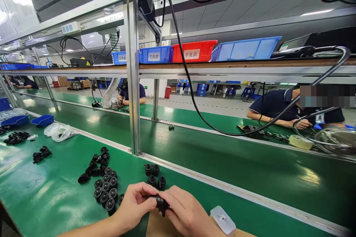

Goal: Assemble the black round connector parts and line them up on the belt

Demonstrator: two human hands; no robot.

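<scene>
Between my two hands is a small black plastic part (160, 204), held over a brown cardboard sheet (157, 226). My left hand (135, 203) pinches it with thumb and fingertips from the left. From the other side my right hand (186, 207) closes on it, hiding much of its shape. Just beyond my fingers stand several black fittings (152, 170) with small spouts. Left of my left hand, round black parts (105, 189) with spiral-patterned tops stand in rows. A translucent plastic tray (223, 219) with tiny bits in it lies right of my right hand.
Loose black parts (94, 164) lie further left, near a plastic bag (59, 131) and blue trays (42, 120). A metal post (133, 81) rises beyond my hands, carrying a shelf with a red bin (193, 51). A black cable (191, 96) hangs down. Co-workers sit across the bench.
</scene>
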